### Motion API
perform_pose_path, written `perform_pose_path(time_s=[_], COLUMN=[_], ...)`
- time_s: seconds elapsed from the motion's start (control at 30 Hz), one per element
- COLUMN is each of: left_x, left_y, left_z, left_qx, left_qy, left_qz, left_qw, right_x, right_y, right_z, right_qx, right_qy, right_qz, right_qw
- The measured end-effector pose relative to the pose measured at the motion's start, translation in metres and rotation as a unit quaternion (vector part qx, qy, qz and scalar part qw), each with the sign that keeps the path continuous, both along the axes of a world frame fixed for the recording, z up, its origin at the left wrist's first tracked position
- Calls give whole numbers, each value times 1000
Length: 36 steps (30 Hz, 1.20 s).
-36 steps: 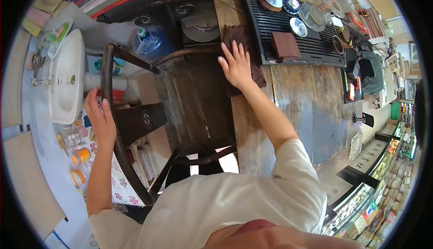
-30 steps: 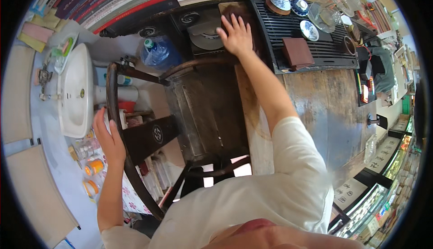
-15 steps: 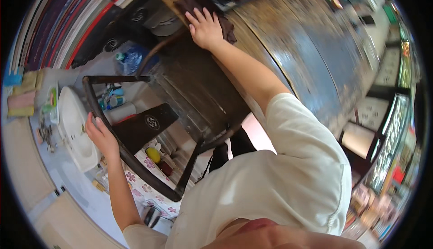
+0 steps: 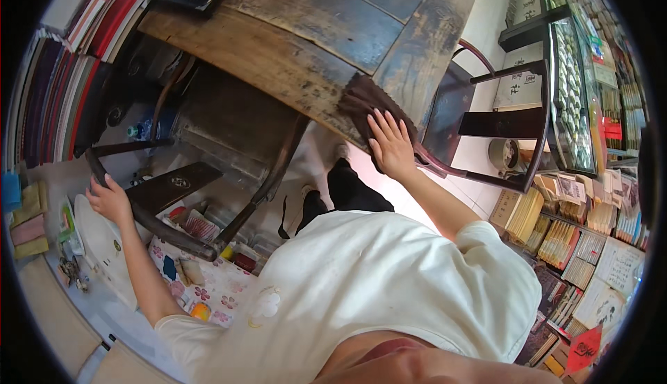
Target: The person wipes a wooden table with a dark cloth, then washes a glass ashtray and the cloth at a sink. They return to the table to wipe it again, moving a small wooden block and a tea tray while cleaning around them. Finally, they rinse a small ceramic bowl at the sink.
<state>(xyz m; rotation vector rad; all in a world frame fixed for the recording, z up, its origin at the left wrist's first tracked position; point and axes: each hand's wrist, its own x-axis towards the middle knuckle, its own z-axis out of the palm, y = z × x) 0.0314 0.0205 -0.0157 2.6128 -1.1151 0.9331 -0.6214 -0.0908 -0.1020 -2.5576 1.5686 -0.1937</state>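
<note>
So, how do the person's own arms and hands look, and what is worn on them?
Both forearms are bare. The left hand and right hand wear no gloves, and no rings or watch can be seen. A loose white short-sleeved shirt covers the shoulders and upper arms.

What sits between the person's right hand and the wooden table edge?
A dark brown cloth lies there: the right hand presses flat on it, and it drapes over the edge of the worn wooden table. The head view shows this.
</note>
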Motion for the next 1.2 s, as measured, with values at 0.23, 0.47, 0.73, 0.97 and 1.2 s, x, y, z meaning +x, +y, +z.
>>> perform_pose_path(time_s=[0.23,0.47,0.73,0.97,1.2], left_x=[-165,-375,-448,-479,-500], left_y=[-88,-127,-99,-166,-190], left_z=[43,0,13,2,-30], left_qx=[-19,29,36,25,28], left_qy=[73,325,393,376,423], left_qz=[-222,-267,-160,-234,-243], left_qw=[972,907,905,896,873], right_x=[-66,-180,-121,67,-32], right_y=[-199,-460,-274,-210,-464], right_z=[-31,-50,5,-63,-36], right_qx=[-113,-108,70,77,-143], right_qy=[-28,42,-30,-235,-33], right_qz=[-83,-189,392,531,122], right_qw=[990,975,917,810,982])
